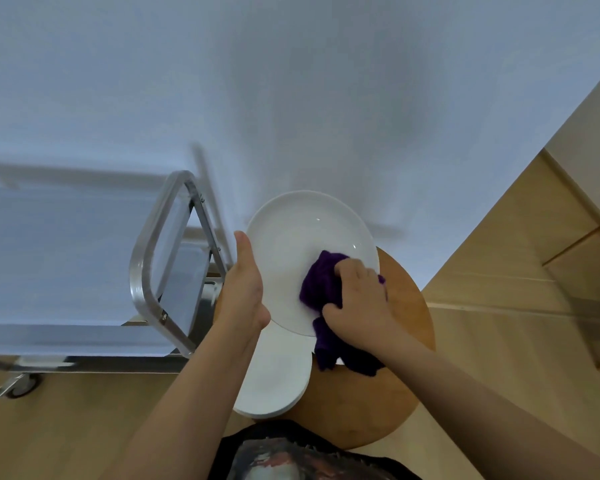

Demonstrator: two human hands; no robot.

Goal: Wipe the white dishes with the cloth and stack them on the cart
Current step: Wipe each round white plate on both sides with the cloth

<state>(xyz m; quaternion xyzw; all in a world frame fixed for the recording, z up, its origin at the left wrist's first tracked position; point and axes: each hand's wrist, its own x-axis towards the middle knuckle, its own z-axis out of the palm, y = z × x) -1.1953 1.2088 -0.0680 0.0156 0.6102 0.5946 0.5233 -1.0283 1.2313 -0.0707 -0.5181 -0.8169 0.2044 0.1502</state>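
Observation:
My left hand (245,289) grips the left rim of a large white plate (298,237), holding it tilted up above a round wooden table (406,306). My right hand (359,299) presses a purple cloth (321,282) against the plate's lower right face, and the cloth's loose end hangs down below the rim. A stack of white plates (278,375) rests on the table's left side, partly hidden by my left forearm. The metal cart (66,254) stands to the left with its top shelf bare.
The cart's tubular steel handle (153,258) rises close to my left hand. One caster wheel (21,384) shows at the lower left. A white wall fills the back and wooden panelling runs along the right. The floor is wooden.

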